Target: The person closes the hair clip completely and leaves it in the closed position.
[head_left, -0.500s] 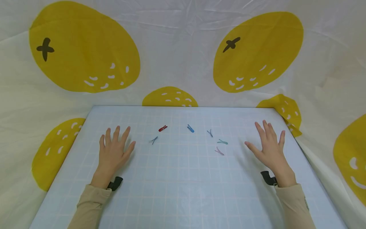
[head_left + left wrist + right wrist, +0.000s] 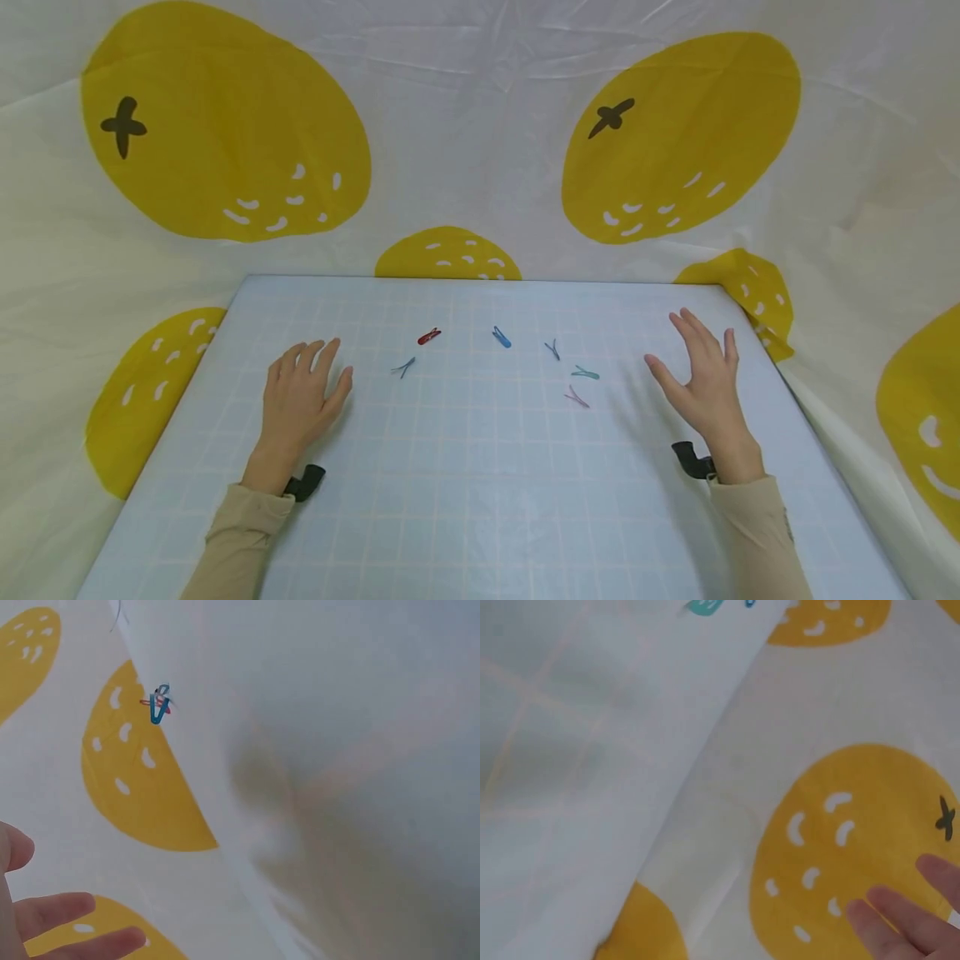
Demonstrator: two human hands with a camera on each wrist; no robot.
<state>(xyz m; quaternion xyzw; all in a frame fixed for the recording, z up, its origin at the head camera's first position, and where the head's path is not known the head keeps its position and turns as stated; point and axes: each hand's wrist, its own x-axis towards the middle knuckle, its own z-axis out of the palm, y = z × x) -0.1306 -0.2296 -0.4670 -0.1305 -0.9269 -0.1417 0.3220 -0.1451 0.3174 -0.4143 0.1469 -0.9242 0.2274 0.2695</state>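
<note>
Left hand [image 2: 298, 404] curled slightly and right hand [image 2: 708, 400] shifted inward, both empty and loosely spread, six hair clips [image 2: 502, 338] remaining untouched.

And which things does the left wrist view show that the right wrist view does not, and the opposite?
Only left wrist: the left hand and the red clip. Only right wrist: the right hand, the green clip cut by the top edge, and a dark cross on a yellow shape. Both: the table, the cloth with such shapes, and a blue thing, clearly a clip only in left wrist.
</note>
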